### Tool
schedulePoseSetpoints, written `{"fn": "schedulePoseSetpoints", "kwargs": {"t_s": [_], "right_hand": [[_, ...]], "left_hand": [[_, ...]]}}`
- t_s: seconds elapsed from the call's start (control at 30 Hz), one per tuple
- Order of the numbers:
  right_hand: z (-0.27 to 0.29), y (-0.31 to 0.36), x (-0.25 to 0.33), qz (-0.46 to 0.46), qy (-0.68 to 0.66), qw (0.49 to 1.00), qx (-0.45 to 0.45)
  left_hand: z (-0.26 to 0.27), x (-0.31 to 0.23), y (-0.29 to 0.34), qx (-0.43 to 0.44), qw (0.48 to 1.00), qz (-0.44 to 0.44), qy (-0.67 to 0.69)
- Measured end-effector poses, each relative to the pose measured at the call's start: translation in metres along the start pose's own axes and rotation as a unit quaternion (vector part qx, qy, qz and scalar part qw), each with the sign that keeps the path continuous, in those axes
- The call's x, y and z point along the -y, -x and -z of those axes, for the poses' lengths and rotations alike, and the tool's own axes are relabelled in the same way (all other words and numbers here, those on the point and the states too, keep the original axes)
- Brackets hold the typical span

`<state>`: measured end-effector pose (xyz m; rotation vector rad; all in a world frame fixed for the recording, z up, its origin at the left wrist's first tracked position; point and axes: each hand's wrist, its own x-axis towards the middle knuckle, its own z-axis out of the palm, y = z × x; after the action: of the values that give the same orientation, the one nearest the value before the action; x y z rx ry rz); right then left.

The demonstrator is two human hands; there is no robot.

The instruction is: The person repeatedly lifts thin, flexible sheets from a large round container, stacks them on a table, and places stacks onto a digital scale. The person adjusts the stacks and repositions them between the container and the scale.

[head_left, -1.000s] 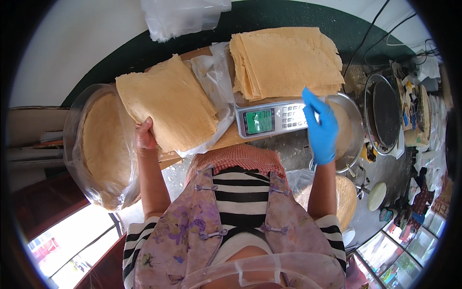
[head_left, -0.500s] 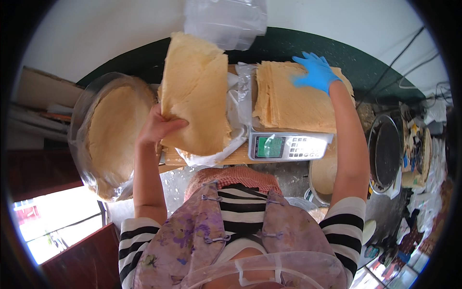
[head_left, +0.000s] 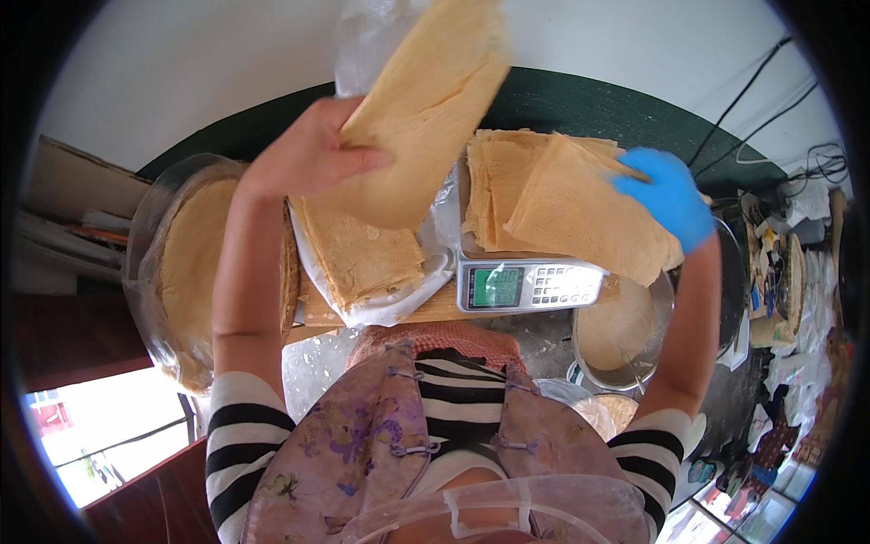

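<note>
My bare left hand [head_left: 317, 150] grips a folded tan flatbread sheet [head_left: 435, 100], raised and tilted at the middle. Beneath it lies a stack of similar sheets [head_left: 372, 263] on white plastic. To the right, another stack of folded flatbread [head_left: 489, 186] rests on a digital scale [head_left: 530, 286] with a lit green display. My right hand [head_left: 666, 195], in a blue glove and blurred, has its fingers closed on the edge of a top flatbread piece [head_left: 594, 204]. That piece is turned askew on the stack, its near right corner hanging past the scale.
At left, large round flatbreads [head_left: 195, 263] sit inside clear plastic. A metal bowl of pale batter [head_left: 621, 331] stands below the scale's right side, with a dark round pan [head_left: 732, 299] beside it. Clear plastic [head_left: 358, 54] hangs on the wall; black cables [head_left: 752, 109] run at right.
My left hand has raised its flatbread up and right, uncovering the stack under it. My right hand has moved right and nearer, from lying spread on the stack to gripping a top piece, now askew.
</note>
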<state>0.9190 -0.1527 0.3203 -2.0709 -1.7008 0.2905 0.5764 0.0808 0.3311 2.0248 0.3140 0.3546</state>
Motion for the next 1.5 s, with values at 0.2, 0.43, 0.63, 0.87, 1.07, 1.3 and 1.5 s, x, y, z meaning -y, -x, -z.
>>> {"fn": "schedulePoseSetpoints", "kwargs": {"t_s": [0.2, 0.43, 0.63, 0.87, 1.07, 1.3, 1.5], "right_hand": [[0.085, 0.147, 0.033, -0.008, -0.031, 0.999, -0.034], [0.067, 0.248, 0.052, -0.142, -0.035, 0.989, -0.008], [0.03, 0.276, 0.045, -0.162, -0.028, 0.986, 0.031], [0.014, 0.246, 0.025, -0.105, -0.061, 0.991, 0.058], [0.005, 0.193, 0.024, -0.027, -0.043, 0.993, 0.107], [-0.057, 0.151, 0.052, 0.098, -0.073, 0.986, 0.116], [-0.173, 0.116, 0.107, 0.164, -0.118, 0.972, 0.122]], "left_hand": [[-0.013, -0.039, -0.11, 0.186, 0.98, -0.048, 0.055], [-0.119, 0.03, -0.242, 0.42, 0.89, 0.106, 0.146], [-0.154, 0.095, -0.268, 0.426, 0.872, 0.229, 0.08], [-0.169, 0.081, -0.271, 0.401, 0.886, -0.024, -0.231], [-0.162, 0.058, -0.257, 0.393, 0.845, -0.028, -0.36], [-0.177, 0.039, -0.072, 0.152, 0.962, -0.195, -0.117], [-0.172, 0.011, 0.078, 0.274, 0.947, 0.14, -0.086]]}}
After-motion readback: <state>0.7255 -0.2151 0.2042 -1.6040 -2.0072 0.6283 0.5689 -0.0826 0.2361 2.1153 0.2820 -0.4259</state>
